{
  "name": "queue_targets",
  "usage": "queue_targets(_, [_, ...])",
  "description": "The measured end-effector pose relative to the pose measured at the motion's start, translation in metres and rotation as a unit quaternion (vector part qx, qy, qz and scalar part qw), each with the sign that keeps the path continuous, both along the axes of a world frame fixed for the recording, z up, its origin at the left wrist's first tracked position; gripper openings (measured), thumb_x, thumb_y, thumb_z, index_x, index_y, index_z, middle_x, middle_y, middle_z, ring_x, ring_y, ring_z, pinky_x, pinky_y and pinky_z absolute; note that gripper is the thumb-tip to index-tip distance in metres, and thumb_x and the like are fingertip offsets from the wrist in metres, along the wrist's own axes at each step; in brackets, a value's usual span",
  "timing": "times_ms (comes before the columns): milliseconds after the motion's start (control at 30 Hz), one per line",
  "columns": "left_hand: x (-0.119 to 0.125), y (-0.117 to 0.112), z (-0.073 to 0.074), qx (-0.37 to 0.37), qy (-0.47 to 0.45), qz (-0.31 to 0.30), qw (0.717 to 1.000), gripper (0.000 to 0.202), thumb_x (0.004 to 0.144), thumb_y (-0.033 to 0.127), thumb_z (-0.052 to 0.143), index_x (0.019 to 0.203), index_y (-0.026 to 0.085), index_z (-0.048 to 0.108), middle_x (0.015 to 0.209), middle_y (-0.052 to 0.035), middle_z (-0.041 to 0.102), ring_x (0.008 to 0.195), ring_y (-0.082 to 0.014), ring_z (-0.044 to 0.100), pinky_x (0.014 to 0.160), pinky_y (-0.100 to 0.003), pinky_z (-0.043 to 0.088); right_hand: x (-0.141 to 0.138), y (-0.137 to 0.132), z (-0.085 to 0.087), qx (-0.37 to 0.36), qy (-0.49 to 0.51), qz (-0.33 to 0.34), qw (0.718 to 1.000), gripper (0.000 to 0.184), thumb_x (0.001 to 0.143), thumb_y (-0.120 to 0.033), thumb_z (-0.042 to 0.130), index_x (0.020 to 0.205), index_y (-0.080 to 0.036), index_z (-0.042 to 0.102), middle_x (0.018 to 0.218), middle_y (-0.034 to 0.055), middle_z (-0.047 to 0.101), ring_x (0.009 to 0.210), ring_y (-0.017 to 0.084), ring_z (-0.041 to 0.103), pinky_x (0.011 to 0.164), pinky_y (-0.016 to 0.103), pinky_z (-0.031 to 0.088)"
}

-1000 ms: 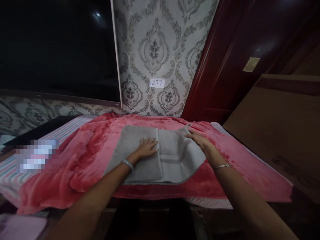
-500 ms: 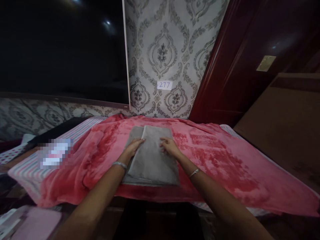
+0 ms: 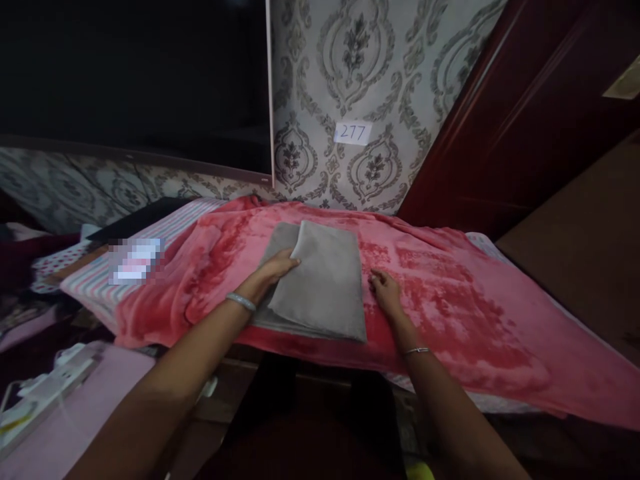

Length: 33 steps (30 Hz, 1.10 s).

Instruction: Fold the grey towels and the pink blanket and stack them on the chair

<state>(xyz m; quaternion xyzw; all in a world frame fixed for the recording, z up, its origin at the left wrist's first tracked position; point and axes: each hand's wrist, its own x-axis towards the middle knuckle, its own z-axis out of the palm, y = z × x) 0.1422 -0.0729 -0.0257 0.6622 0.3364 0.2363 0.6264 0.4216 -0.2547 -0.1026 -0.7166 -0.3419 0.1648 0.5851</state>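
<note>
A folded grey cloth (image 3: 325, 283) lies on a pink and red plush blanket (image 3: 450, 333), its upper layer overlapping a wider layer at the left. My left hand (image 3: 280, 267) grips the left edge of that upper layer, thumb on top and the other fingers partly hidden by it. Off the cloth's right edge, my right hand (image 3: 387, 293) hovers over or rests on the blanket; I cannot tell which. Its fingers are curled in, and nothing shows in them.
Striped bedding (image 3: 95, 283) shows under the blanket at the left, with a blurred-out item (image 3: 135, 261) on it. A dark television screen (image 3: 135, 80) and patterned wallpaper (image 3: 345, 87) stand behind. At lower left is a white power strip (image 3: 55, 393); a brown board (image 3: 580, 253) borders the right.
My right hand has left the grey cloth's surface and moved right, past its edge. My left hand stays at the left edge of the upper layer. The view has shifted and tilted down.
</note>
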Motion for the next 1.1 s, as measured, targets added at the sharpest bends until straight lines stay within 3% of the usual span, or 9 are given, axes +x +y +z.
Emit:
queue_targets(100, [-0.009,-0.002,-0.001,-0.004,0.022,0.001,1.0,0.042,0.067,0.024,0.069,0.107,0.013,0.073,0.084,-0.0069,0.077,0.078,-0.0271,0.073,0.076,-0.039,0.06,0.002,0.001,-0.004,-0.003,-0.01,0.0,1.0,0.067,0.075,-0.064,0.053,0.117,-0.013,0.065,0.071,0.001,0.062,0.059,0.016,0.055,0.055,0.027,0.044])
queue_targets(300, [-0.018,-0.006,-0.007,0.086,0.117,0.048,0.988,0.037,0.066,0.018,0.065,0.102,0.015,0.072,0.093,-0.0058,0.078,0.094,-0.029,0.073,0.084,-0.039,0.06,0.002,-0.003,-0.005,-0.017,-0.051,-0.006,0.999,0.064,0.077,-0.059,0.053,0.117,-0.011,0.068,0.072,0.0035,0.065,0.063,0.018,0.059,0.06,0.03,0.047])
queue_targets(467, [-0.015,-0.005,-0.003,0.075,0.126,0.051,0.988,0.037,0.066,0.018,0.066,0.103,0.015,0.07,0.09,-0.0051,0.077,0.088,-0.0278,0.073,0.078,-0.038,0.061,0.004,0.0,0.004,-0.038,-0.089,-0.004,0.995,0.06,0.084,-0.054,0.048,0.118,-0.009,0.069,0.074,0.0074,0.068,0.064,0.022,0.063,0.063,0.035,0.053])
queue_targets(600, [-0.015,-0.004,0.0,0.087,0.158,0.047,0.982,0.032,0.072,0.022,0.066,0.103,0.014,0.07,0.085,-0.0059,0.076,0.077,-0.0259,0.073,0.068,-0.035,0.06,-0.019,0.017,0.031,-0.021,-0.162,0.033,0.986,0.049,0.088,-0.046,0.053,0.124,-0.016,0.071,0.113,0.0142,0.074,0.104,0.028,0.067,0.097,0.046,0.053])
queue_targets(667, [-0.014,-0.004,0.002,0.13,0.201,0.046,0.97,0.029,0.078,0.026,0.064,0.104,0.013,0.071,0.087,-0.0074,0.077,0.078,-0.0262,0.073,0.066,-0.033,0.059,-0.047,0.025,0.048,-0.024,-0.259,0.11,0.959,0.053,0.091,-0.043,0.056,0.136,-0.017,0.066,0.138,0.015,0.064,0.129,0.029,0.057,0.113,0.048,0.043])
queue_targets(733, [-0.014,-0.005,0.004,0.19,0.251,0.051,0.948,0.027,0.083,0.025,0.061,0.104,0.014,0.072,0.094,-0.0084,0.078,0.085,-0.0264,0.074,0.071,-0.032,0.059,-0.081,0.028,0.06,-0.066,-0.37,0.215,0.901,0.062,0.095,-0.044,0.056,0.152,-0.018,0.053,0.158,0.0137,0.046,0.146,0.03,0.04,0.122,0.05,0.032])
queue_targets(867, [-0.016,-0.004,0.014,0.248,0.315,0.059,0.914,0.023,0.082,0.018,0.06,0.101,0.015,0.074,0.101,-0.0104,0.079,0.097,-0.0274,0.074,0.083,-0.032,0.057,-0.135,0.019,0.067,-0.181,-0.447,0.36,0.799,0.065,0.102,-0.053,0.051,0.162,-0.031,0.036,0.171,0.0043,0.022,0.158,0.034,0.013,0.125,0.063,0.013])
queue_targets(1000, [-0.004,-0.004,0.033,0.372,0.362,0.098,0.849,0.038,0.092,0.025,0.052,0.124,0.013,0.068,0.121,-0.0177,0.074,0.118,-0.0302,0.068,0.103,-0.04,0.051,-0.145,0.011,0.067,-0.204,-0.442,0.379,0.787,0.064,0.105,-0.057,0.041,0.164,-0.032,0.031,0.172,0.004,0.016,0.159,0.034,0.007,0.125,0.064,0.006])
queue_targets(1100, [0.026,-0.003,0.04,0.506,0.317,-0.011,0.802,0.051,0.1,0.031,0.044,0.147,0.014,0.054,0.153,-0.0161,0.056,0.144,-0.0258,0.05,0.121,-0.038,0.036,-0.141,0.012,0.069,-0.203,-0.437,0.382,0.788,0.065,0.105,-0.058,0.042,0.163,-0.031,0.031,0.172,0.007,0.017,0.158,0.034,0.007,0.125,0.065,0.005])
